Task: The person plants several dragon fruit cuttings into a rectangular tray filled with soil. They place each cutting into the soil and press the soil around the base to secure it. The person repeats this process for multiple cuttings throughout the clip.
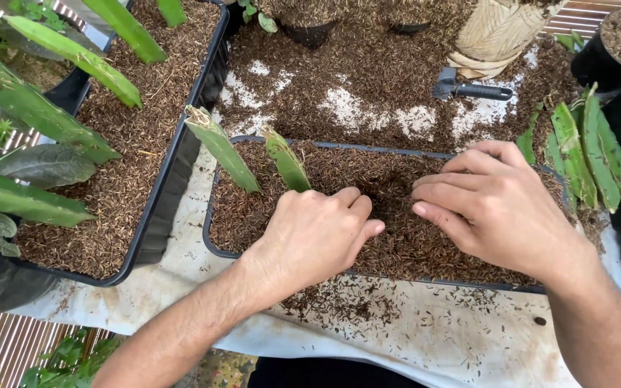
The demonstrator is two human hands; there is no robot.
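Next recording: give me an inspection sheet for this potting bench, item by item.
Surface: white sheet strewn with brown husk.
Job's things: black tray of husk holding two upright green cuttings.
Clutter: hand trowel; loose cuttings at right.
Grippers: left hand and right hand press into the husk, holding nothing.
Cables: nothing seen.
Surroundings: second planted tray at left, pots behind, slatted floor.

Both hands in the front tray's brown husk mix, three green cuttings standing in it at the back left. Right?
Not quite: the head view shows two green cuttings, not three. Both the left hand and right hand rest in the front tray.
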